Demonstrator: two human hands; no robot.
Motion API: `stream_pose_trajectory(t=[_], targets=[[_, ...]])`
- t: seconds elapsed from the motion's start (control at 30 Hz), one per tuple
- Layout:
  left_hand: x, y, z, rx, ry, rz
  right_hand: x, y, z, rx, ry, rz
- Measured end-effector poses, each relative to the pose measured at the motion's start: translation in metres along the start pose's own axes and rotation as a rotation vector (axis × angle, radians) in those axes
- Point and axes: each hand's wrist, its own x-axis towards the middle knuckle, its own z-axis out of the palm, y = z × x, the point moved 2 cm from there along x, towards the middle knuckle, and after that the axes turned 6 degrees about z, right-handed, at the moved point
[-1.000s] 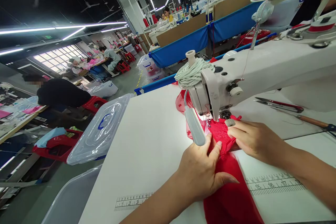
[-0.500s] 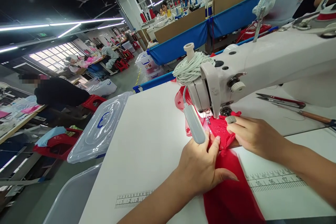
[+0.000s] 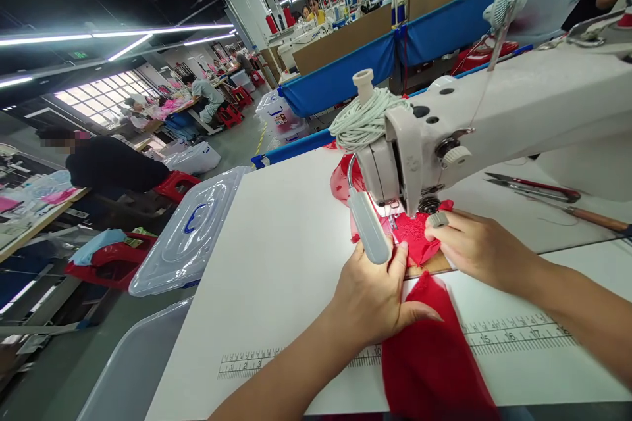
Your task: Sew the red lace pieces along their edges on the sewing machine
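Holding red fabric point(image 3: 415, 235); lidded bin point(image 3: 180, 247), contents unclear

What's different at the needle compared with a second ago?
The red lace has moved away from the wearer, further under the machine, exposing more of the tan strip between it and the dark red cloth. No new grip or release shows: the left hand still presses the lace, the right hand still pinches its edge. The scissors stayed put.
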Motion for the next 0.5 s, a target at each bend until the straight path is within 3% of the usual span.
stream_pose_trajectory(t=[0.5], targets=[[-0.0047, 0.0055, 0.0009, 0.072, 0.029, 0.021, -0.0028, 0.0041, 0.0029, -0.014, -0.003, 0.015]])
